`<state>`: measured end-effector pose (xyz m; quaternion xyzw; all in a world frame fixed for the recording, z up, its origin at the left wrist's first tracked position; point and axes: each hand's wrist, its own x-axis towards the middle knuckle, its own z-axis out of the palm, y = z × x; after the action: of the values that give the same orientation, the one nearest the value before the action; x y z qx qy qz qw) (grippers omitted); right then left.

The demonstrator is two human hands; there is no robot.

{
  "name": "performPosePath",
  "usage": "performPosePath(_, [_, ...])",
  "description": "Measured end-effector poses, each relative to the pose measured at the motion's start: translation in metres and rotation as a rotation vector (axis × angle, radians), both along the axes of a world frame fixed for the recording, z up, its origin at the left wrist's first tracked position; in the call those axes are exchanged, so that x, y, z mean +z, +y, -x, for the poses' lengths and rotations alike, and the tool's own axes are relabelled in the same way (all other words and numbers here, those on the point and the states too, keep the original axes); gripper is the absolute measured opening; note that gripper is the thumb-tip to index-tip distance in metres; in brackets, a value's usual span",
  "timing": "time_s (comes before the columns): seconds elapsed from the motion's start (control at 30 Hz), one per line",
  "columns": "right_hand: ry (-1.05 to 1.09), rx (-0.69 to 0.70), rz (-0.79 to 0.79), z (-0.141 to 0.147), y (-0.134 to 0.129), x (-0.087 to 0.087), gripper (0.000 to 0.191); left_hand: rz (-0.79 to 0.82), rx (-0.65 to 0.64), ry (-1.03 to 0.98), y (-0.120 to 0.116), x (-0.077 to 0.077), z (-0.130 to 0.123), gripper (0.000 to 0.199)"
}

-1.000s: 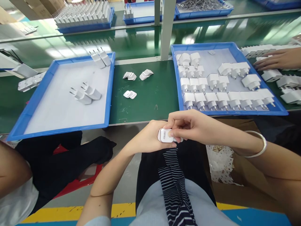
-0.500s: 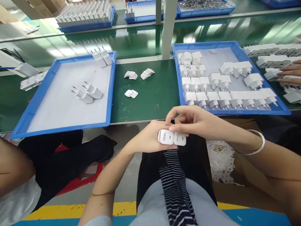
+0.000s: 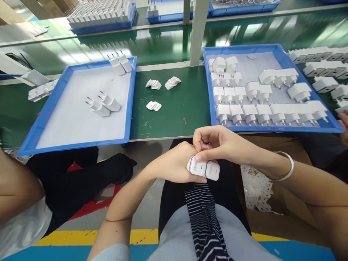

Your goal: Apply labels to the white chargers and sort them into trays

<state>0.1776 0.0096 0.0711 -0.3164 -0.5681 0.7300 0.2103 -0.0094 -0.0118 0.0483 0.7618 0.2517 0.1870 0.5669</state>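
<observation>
Two white charger pieces with small slots, a left one (image 3: 199,167) and a right one (image 3: 212,170), lie side by side in my left hand (image 3: 176,163), whose fingers are wrapped round them. Lettering shows on the left piece, partly covered by a thumb. My right hand (image 3: 214,144) is above them, fingers curled, its thumb tip pressed on the top edge of the left piece. Whether that hand pinches anything else is hidden. Beyond my hands, small white caps (image 3: 153,106) lie in overlapping groups on the green table (image 3: 174,119).
On the left, a blue tray (image 3: 127,127) holds a few two-pin plugs (image 3: 110,102). A second blue tray (image 3: 208,90) on the right bears rows of white plugs (image 3: 250,113). A metal post (image 3: 198,32) rises behind the table. Another person's hand (image 3: 344,125) is at the right edge.
The two pieces have tilted, right end lower, and moved slightly right and down with my hands. My right thumb has shifted onto the left piece. The other person's hand has moved down.
</observation>
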Motion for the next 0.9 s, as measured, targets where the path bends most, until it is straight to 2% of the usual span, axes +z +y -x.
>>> performPosePath(0.23, [-0.002, 0.035, 0.031, 0.0, 0.001, -0.002, 0.034, 0.061, -0.014, -0.013, -0.001, -0.003, 0.0, 0.035])
performPosePath(0.37, [0.075, 0.073, 0.094, -0.005, 0.006, -0.005, 0.025, 0.132, 0.038, -0.126, -0.001, -0.005, 0.002, 0.042])
performPosePath(0.47, [0.109, 0.046, 0.084, -0.009, 0.009, -0.005, 0.023, 0.098, 0.08, -0.161, 0.001, -0.004, 0.005, 0.046])
performPosePath(0.6, [0.101, 0.057, 0.073, -0.012, 0.009, -0.004, 0.02, 0.091, 0.089, -0.167, 0.001, -0.005, 0.006, 0.047])
performPosePath(0.9, [0.087, 0.075, 0.033, -0.017, 0.006, -0.006, 0.017, 0.19, 0.103, -0.145, -0.001, -0.01, 0.005, 0.045])
